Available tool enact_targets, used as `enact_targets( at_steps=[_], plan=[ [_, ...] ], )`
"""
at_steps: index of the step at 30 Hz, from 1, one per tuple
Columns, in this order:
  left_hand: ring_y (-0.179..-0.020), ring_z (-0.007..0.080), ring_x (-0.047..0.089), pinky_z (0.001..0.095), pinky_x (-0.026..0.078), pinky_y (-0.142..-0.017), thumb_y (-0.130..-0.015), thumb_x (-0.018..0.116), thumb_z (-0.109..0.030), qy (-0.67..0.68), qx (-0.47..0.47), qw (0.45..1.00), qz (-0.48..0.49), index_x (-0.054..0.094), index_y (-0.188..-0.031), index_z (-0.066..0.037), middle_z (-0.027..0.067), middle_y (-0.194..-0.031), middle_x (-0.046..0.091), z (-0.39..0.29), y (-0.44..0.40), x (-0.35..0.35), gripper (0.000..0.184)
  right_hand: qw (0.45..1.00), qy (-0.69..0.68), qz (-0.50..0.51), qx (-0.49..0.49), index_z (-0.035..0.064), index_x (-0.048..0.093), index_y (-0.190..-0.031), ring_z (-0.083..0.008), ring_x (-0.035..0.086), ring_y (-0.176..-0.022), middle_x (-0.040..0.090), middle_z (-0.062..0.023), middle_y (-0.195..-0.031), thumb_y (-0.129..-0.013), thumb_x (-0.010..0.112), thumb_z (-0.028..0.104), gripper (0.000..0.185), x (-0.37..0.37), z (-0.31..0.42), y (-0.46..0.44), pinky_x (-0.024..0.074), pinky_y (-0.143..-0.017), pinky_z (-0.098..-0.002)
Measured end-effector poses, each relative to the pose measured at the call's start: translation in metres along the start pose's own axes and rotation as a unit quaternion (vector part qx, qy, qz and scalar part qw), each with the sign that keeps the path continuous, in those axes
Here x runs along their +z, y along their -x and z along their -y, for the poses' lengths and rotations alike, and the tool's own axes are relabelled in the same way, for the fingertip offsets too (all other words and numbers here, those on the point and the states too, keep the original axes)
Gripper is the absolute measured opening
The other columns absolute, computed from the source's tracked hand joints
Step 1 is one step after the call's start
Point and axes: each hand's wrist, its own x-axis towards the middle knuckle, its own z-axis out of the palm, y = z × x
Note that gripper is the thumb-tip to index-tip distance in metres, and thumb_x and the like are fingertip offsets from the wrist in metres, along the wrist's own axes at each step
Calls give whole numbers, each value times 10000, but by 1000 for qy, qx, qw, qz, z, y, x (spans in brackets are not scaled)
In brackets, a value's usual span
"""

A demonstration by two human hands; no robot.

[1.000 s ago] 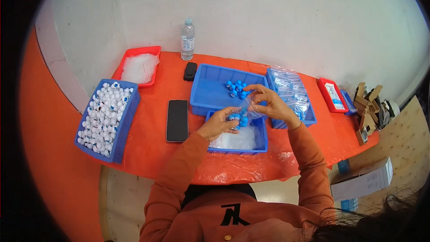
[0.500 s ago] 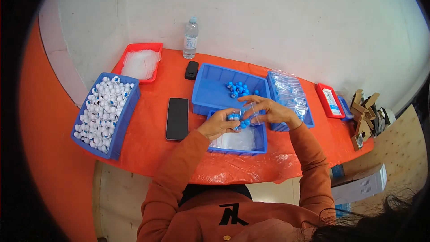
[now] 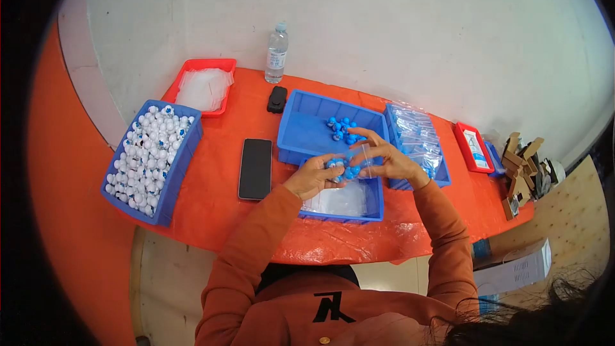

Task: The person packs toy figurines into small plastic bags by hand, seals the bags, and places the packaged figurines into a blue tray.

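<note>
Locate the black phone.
In the head view, the black phone lies left of centre on the table, between the bin of white balls and the left hand.

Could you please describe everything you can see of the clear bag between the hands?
The clear bag looks like thin, shiny plastic. The right hand holds it above the nearest blue bin; the left hand holds blue balls against it. Fingers partly cover it, so whether the balls are inside is unclear.

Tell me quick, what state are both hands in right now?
Left hand: curled, holding blue balls.
Right hand: holding a clear bag, fingers partly spread; exact grip can't be told.
</note>
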Motion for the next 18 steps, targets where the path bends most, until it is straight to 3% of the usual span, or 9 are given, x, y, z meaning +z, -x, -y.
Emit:
enact_targets(
  at_steps=[18],
  plan=[
    [-952,222,615,326,547,-815,-854,649,-77,29,27,999,-19,394,-1326,-49,159,-1110,546,1,2,1,537,998,45,-32,-10,133,692,-970,-330,384,-1278,333,-81,-1445,-751,737,120,224,9,3,-1,349,-1051,-441]
  ],
)
